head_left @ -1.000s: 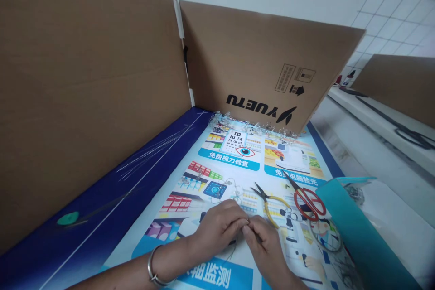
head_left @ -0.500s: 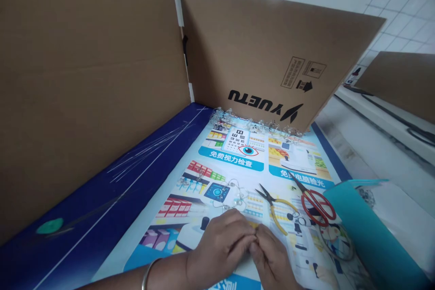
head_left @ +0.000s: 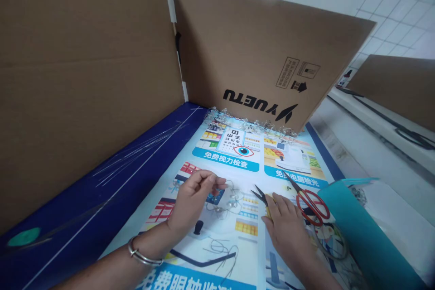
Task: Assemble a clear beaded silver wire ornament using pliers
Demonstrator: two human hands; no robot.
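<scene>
My left hand (head_left: 195,195) is raised over the printed sheet, with thumb and fingertips pinched together. Whatever lies between them is too small to make out. Right beside those fingertips is a loop of thin wire with clear beads (head_left: 233,197). My right hand (head_left: 287,224) lies palm down over the pliers (head_left: 260,194), its fingers closed over the yellow handles. Their dark jaws stick out ahead of the fingers, while most of the handles are hidden. Several loose thin wires (head_left: 222,251) lie on the sheet between my forearms.
Red-handled scissors (head_left: 312,208) and a wire coil (head_left: 331,242) lie right of my right hand, beside a teal folder (head_left: 360,217). Cardboard panels (head_left: 268,50) stand behind and left. Beaded wire pieces (head_left: 251,126) line the back panel's foot. A green item (head_left: 24,237) lies far left.
My hands, which were together near the front, have come apart. The left rose toward the beaded wire; the right went forward onto the pliers. Loose wires now show where the hands were.
</scene>
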